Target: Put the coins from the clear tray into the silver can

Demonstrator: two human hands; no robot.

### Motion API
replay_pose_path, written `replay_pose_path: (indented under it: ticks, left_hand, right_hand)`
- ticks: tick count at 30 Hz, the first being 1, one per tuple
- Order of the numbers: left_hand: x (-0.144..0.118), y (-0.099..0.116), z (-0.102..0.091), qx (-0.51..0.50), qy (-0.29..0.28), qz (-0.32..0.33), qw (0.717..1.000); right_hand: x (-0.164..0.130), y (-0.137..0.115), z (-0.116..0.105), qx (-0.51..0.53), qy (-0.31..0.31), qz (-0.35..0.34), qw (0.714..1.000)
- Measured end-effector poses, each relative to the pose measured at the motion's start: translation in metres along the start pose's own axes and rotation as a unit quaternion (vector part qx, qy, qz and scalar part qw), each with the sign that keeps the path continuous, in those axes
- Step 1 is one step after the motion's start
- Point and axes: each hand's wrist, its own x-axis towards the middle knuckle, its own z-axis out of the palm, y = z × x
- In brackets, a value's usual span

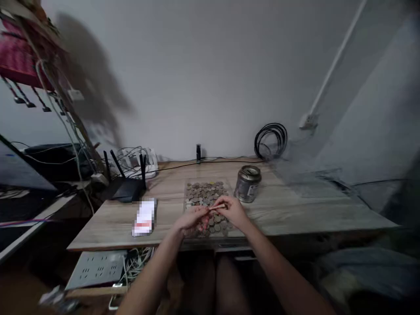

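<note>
While a spread of coins (205,192) lies on the bench (288,218) directly below and beyond the fingers, a thin pale strip (218,207), too small to identify, sits between the two hands, above the near part of the coins; the left hand (192,218) has its fingers closed narrowly on the strip's left end; the right hand (233,211) pinches the strip farther right, thumb and fingertips nearly together; a dark metal can (248,186) stands upright just beyond the right hand, beside the coins.
</note>
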Motion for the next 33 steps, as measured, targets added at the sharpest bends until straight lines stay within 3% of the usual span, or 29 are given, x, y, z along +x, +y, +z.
replay_pose_path:
  ticks: [3, 6, 9, 13, 22, 26, 29, 31, 33]
  left_hand:
    - [0.007, 0.000, 0.006, 0.013, 0.053, 0.068, 0.996]
    - [0.012, 0.001, 0.011, 0.066, 0.079, 0.108, 0.989]
    - [0.017, 0.002, 0.016, 0.143, 0.069, 0.111, 0.981]
    - [0.025, 0.003, 0.019, 0.212, 0.136, 0.156, 0.955]
    - [0.050, 0.011, 0.018, 0.123, 0.127, 0.158, 0.972]
    - [0.054, 0.021, 0.023, 0.081, 0.087, 0.103, 0.988]
    - [0.062, 0.027, 0.027, 0.092, 0.079, 0.097, 0.988]
    - [0.069, 0.030, 0.029, 0.108, 0.093, 0.107, 0.984]
    - [0.076, 0.030, 0.029, 0.120, 0.117, 0.118, 0.979]
  right_hand:
    - [-0.002, -0.006, 0.010, 0.124, 0.000, 0.038, 0.991]
    - [-0.003, -0.009, 0.018, 0.169, 0.035, 0.052, 0.984]
    - [-0.002, -0.009, 0.020, 0.117, 0.090, 0.043, 0.988]
    - [0.002, -0.004, 0.013, 0.033, 0.156, 0.050, 0.986]
    - [0.002, -0.008, -0.009, 0.123, 0.133, 0.121, 0.976]
    - [0.003, -0.008, -0.015, 0.067, 0.180, 0.093, 0.977]
    - [0.008, -0.014, -0.026, 0.010, 0.161, 0.069, 0.985]
    - [0.019, -0.024, -0.044, -0.062, 0.155, 0.036, 0.985]
    - [0.037, -0.037, -0.073, -0.181, 0.212, -0.007, 0.960]
